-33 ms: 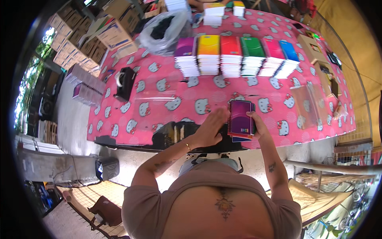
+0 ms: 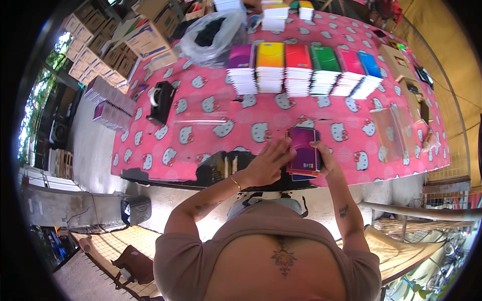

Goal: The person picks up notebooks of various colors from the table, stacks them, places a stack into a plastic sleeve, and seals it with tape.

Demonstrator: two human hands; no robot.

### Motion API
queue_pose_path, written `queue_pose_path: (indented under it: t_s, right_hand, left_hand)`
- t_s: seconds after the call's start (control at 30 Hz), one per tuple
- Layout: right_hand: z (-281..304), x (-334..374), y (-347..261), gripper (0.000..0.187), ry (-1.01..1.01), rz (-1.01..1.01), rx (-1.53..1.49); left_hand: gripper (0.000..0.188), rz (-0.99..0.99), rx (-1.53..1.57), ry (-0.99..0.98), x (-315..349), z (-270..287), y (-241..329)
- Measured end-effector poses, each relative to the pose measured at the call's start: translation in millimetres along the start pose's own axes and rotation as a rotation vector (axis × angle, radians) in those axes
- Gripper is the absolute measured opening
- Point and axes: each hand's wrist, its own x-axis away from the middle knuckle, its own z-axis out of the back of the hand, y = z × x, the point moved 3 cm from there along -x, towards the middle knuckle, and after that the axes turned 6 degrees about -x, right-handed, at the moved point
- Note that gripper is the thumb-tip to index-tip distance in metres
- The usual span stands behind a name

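- Pink cloth (image 2: 175, 173) with white cat heads is covering the table in front of me; counting the clock from the small pile of notebooks (image 2: 304, 148) at my hands, with 12 straight ahead, a black bare patch (image 2: 247, 161) is showing toward 9.
- At 12, a row of spiral notebook stacks (image 2: 298, 70) is standing in purple, yellow, red, green, pink and blue.
- Toward 11, a clear plastic bag (image 2: 228, 50) is slumping around something dark; toward 10, a black tape dispenser (image 2: 163, 103) is sitting, with cardboard boxes (image 2: 146, 41) rising farther off.
- Clear plastic sheets (image 2: 389, 133) are lying near 3, and an open carton (image 2: 415, 100) is resting at 2.
- My left hand (image 2: 271, 159) is reaching in from 9, held open with the fingers nearly straight, their tips touching the pile's edge.
- My right hand (image 2: 326, 158) is gripping the pile from 3, thumb pressing on the top cover, the other fingers mostly hidden.
- Purple is filling that cover, with curved darker shading and small bright lettering toward 6; black coils are running along its sides, and red and blue edges are peeking out below.
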Motion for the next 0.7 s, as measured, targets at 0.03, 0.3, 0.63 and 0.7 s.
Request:
queue_pose_path:
  t_s: [0.03,0.3,0.63,0.7]
  right_hand:
    - [-22.0,-3.0,18.4,0.049,-0.02,-0.033,0.007]
    - [-129.5,-9.9,113.7,0.113,-0.265,0.853,0.417]
    - [-112.8,-54.9,162.2,0.12,-0.042,1.017,0.705]
    - [-118.2,-52.2,158.2,0.117,-0.04,1.063,0.719]
  left_hand:
    - [0.089,-0.142,-0.158,-0.004,17.8,11.3,-0.4]
    - [0.069,0.435,0.743,0.223,90.0,76.9,-55.0]
    - [0.095,0.294,0.829,0.189,124.6,10.8,-105.9]
    - [0.094,0.288,0.803,0.205,117.8,14.2,-102.4]
